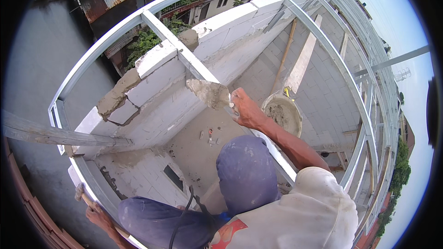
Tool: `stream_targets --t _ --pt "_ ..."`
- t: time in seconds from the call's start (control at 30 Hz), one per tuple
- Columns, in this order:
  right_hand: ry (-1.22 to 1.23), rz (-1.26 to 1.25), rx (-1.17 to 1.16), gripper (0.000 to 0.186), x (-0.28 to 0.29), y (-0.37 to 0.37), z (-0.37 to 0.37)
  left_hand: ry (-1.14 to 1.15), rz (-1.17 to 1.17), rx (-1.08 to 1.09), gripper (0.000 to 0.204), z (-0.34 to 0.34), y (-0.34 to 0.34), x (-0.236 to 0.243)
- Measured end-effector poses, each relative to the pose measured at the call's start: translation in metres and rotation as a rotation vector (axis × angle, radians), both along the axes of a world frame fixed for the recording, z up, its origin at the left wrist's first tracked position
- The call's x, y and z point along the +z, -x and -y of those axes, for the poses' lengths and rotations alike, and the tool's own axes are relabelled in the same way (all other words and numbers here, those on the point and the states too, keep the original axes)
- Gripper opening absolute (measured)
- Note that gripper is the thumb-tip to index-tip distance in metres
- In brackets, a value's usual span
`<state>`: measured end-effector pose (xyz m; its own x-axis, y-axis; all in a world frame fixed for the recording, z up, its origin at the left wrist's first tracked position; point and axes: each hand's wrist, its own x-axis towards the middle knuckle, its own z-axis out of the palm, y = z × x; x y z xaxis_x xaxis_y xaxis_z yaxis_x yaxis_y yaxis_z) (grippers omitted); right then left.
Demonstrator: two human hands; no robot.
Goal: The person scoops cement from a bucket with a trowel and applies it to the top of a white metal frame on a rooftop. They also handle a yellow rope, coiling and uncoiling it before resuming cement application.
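Note:
My right hand (247, 109) is closed round the handle of a trowel (207, 93), whose blade is coated in grey mortar. The blade hovers over a silver metal beam, and whether it touches the beam I cannot tell. Just right of this hand is a bucket (299, 119) with wet mortar (280, 114) inside. At the lower left, my left hand (100, 219) is wrapped round the wooden handle of a hammer-like tool (80, 191), beside the metal frame. Left of the trowel, grey mortar (121, 93) fills a gap along the top of the white block wall (159, 79).
Silver metal roof framing (318, 32) arches round me, and a beam crosses below my right arm. A wooden pole (50, 133) juts in from the left. Far below, a floor (189, 150) holds scattered debris. Planks (304, 60) lean beyond the bucket. A dark cable (182, 214) crosses my leg.

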<state>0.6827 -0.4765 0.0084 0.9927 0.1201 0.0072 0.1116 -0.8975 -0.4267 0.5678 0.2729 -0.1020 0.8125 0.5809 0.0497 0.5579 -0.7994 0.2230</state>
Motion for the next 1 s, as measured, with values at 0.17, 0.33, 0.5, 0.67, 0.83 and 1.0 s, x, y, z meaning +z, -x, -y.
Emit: stream_targets --t 0.17,0.33,0.5,0.67,0.83,1.0 --pt "-0.023 0.002 0.01 0.037 -0.003 0.011 -0.001 -0.167 0.029 0.031 0.061 0.017 -0.01 0.01" --pt "-0.093 -0.021 0.022 0.03 0.004 0.008 -0.005 -0.453 0.367 -0.302 0.059 0.078 -0.044 0.049" --pt "-0.135 0.026 0.094 0.028 -0.017 -0.006 0.003 0.11 0.285 -0.642 0.051 0.201 -0.126 0.116" --pt "-0.125 0.006 0.068 0.033 -0.022 -0.004 0.009 0.673 -0.078 -1.001 0.047 0.326 -0.206 0.148" --pt "-0.163 -0.014 0.023 0.037 -0.011 0.0 0.006 0.936 -0.307 -1.024 0.075 0.462 -0.269 0.136" --pt "-0.252 -0.049 -0.055 0.043 -0.002 0.001 0.009 1.38 -0.394 -0.587 0.094 0.565 -0.299 0.114"
